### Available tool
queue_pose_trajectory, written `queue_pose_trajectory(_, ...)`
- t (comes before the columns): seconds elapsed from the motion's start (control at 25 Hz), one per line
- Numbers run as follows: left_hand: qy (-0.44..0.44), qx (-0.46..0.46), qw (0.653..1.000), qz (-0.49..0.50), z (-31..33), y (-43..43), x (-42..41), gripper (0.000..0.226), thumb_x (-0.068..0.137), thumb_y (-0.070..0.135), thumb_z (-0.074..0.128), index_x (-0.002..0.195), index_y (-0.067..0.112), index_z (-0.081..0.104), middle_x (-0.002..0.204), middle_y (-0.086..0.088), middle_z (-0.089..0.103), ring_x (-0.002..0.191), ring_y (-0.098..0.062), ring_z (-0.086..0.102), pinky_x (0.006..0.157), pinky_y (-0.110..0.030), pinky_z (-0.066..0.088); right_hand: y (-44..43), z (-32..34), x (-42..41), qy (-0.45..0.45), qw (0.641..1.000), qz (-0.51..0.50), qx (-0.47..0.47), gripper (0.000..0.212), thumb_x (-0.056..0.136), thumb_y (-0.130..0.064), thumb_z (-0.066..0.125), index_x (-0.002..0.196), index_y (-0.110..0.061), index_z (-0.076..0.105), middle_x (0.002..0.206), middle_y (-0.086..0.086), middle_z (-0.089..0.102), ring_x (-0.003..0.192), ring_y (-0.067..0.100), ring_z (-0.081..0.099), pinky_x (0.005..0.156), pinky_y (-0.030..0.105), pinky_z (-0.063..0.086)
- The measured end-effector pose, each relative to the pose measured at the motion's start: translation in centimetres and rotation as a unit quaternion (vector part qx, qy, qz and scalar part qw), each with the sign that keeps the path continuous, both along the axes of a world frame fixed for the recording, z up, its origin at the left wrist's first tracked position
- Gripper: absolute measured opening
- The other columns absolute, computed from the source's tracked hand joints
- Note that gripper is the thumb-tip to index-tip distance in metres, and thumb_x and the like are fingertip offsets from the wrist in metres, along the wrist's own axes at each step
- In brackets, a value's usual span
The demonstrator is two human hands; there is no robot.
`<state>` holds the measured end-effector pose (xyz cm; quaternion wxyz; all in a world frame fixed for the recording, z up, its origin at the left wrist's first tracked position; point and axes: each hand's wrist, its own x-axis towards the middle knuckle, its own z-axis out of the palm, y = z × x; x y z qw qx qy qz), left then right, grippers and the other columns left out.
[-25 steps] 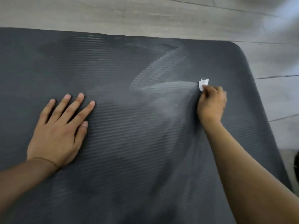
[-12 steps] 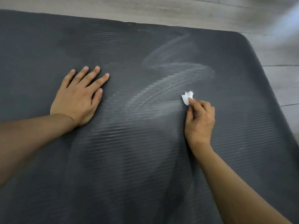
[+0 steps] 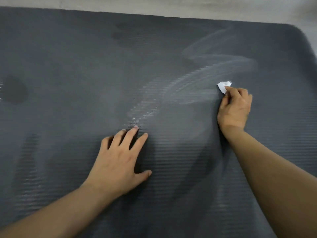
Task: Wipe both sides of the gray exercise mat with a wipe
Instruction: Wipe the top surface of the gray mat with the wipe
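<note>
The right hand lies knuckles up on the mat, its fingers curled and pinching a small crumpled white wipe that sticks out past the fingertips and touches the surface. Its forearm reaches in from the lower right, stretched out long and nearly straight. The left hand rests palm down nearer the middle. Its fingers are straight and spread, the thumb is angled out to the right, and it holds nothing; its forearm comes in from the lower left corner. The two hands are well apart. Under both lies the gray exercise mat, ribbed, spread flat and filling most of the view. Pale curved wipe streaks fan out to the left of the wipe and above it. A strip of light floor shows beyond the mat's far edge and its rounded right corner.
</note>
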<state>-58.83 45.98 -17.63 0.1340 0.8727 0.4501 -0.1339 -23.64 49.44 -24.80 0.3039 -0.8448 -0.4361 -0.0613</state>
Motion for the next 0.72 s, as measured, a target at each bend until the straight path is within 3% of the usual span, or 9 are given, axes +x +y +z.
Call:
queue_pose_trajectory(0.08, 0.055, -0.07, 0.996, -0.018, 0.0, -0.6, -1.2, 0.127, 0.069, 0.088, 0.053, 0.157, 0.037, -0.023, 0.165, 0.002, -0.03, 0.156, -0.025, -0.015, 0.125, -0.056, 0.009, 0.1, 0.2, -0.2, 0.004, 1.0, -0.004, 0.003, 0.029, 0.093, -0.011, 0.046, 0.113, -0.015, 0.067, 0.106, 0.008, 0.058, 0.099, 0.03, 0.048, 0.086, 0.029, 0.04)
queue_pose_trajectory(0.16, 0.093, -0.103, 0.99, -0.033, 0.1, -1.0, -1.1, 0.143, 0.066, 0.085, 0.065, 0.145, 0.036, -0.044, 0.153, 0.004, -0.051, 0.149, -0.025, -0.034, 0.124, -0.059, -0.004, -0.3, 0.2, -0.3, -0.001, 1.0, 0.01, 0.006, 0.029, 0.093, -0.01, 0.046, 0.113, -0.014, 0.067, 0.105, 0.01, 0.058, 0.098, 0.031, 0.048, 0.085, 0.03, 0.04)
queue_pose_trajectory(0.32, 0.096, -0.125, 0.988, -0.009, -0.2, -1.0, -0.5, 0.147, 0.067, 0.078, 0.072, 0.141, 0.037, -0.048, 0.149, 0.003, -0.055, 0.147, -0.029, -0.038, 0.122, -0.064, -0.006, 1.3, 0.9, -2.6, 0.019, 0.997, -0.064, -0.025, 0.034, 0.086, -0.004, 0.045, 0.108, -0.009, 0.071, 0.101, 0.015, 0.06, 0.094, 0.037, 0.051, 0.081, 0.036, 0.04)
queue_pose_trajectory(0.36, 0.098, -0.127, 0.987, -0.008, -0.2, -0.9, -0.5, 0.146, 0.067, 0.077, 0.073, 0.142, 0.037, -0.047, 0.149, 0.003, -0.055, 0.147, -0.029, -0.038, 0.122, -0.064, -0.006, 2.1, 1.3, -5.2, 0.029, 0.999, -0.03, -0.017, 0.033, 0.083, -0.002, 0.047, 0.104, -0.008, 0.072, 0.099, 0.016, 0.061, 0.092, 0.038, 0.052, 0.08, 0.036, 0.04)
queue_pose_trajectory(0.44, 0.111, -0.139, 0.984, -0.011, -0.2, -0.8, -0.4, 0.145, 0.069, 0.075, 0.073, 0.144, 0.038, -0.045, 0.151, 0.003, -0.053, 0.146, -0.029, -0.04, 0.121, -0.064, -0.007, 3.1, 1.6, -13.3, 0.044, 0.984, 0.173, -0.008, 0.031, 0.076, 0.002, 0.055, 0.097, -0.01, 0.074, 0.094, 0.013, 0.065, 0.088, 0.037, 0.056, 0.078, 0.032, 0.038)
queue_pose_trajectory(0.52, 0.123, -0.147, 0.981, -0.011, -0.1, -0.6, -0.3, 0.14, 0.071, 0.075, 0.072, 0.15, 0.036, -0.037, 0.157, -0.001, -0.046, 0.145, -0.03, -0.04, 0.121, -0.065, -0.007, 2.3, 2.1, -20.9, 0.003, 0.905, 0.422, -0.058, 0.028, 0.075, 0.0, 0.062, 0.096, -0.014, 0.074, 0.093, 0.007, 0.067, 0.087, 0.031, 0.057, 0.077, 0.029, 0.04)
queue_pose_trajectory(0.6, 0.124, -0.156, 0.98, -0.008, 0.0, -0.6, -0.3, 0.139, 0.071, 0.074, 0.072, 0.151, 0.036, -0.035, 0.158, -0.001, -0.045, 0.145, -0.03, -0.04, 0.121, -0.065, -0.007, 2.3, 2.5, -20.8, -0.049, 0.832, 0.544, -0.1, 0.025, 0.079, -0.004, 0.063, 0.099, -0.016, 0.073, 0.096, 0.003, 0.067, 0.09, 0.028, 0.057, 0.077, 0.033, 0.047)
queue_pose_trajectory(0.64, 0.118, -0.158, 0.98, -0.004, -0.1, -0.6, -0.3, 0.141, 0.07, 0.073, 0.074, 0.148, 0.038, -0.039, 0.155, 0.001, -0.049, 0.145, -0.029, -0.041, 0.121, -0.065, -0.008, 2.7, 2.5, -17.9, -0.065, 0.844, 0.523, -0.099, 0.025, 0.081, -0.006, 0.062, 0.101, -0.017, 0.073, 0.098, 0.003, 0.067, 0.091, 0.028, 0.057, 0.077, 0.034, 0.048)
queue_pose_trajectory(0.72, 0.113, -0.161, 0.981, 0.002, -0.1, -0.7, -0.3, 0.144, 0.07, 0.071, 0.077, 0.143, 0.041, -0.044, 0.149, 0.005, -0.055, 0.144, -0.028, -0.042, 0.121, -0.065, -0.009, 3.3, 2.5, -9.9, -0.064, 0.923, 0.366, -0.1, 0.029, 0.082, -0.006, 0.057, 0.103, -0.017, 0.074, 0.097, 0.01, 0.067, 0.09, 0.036, 0.057, 0.077, 0.037, 0.046)
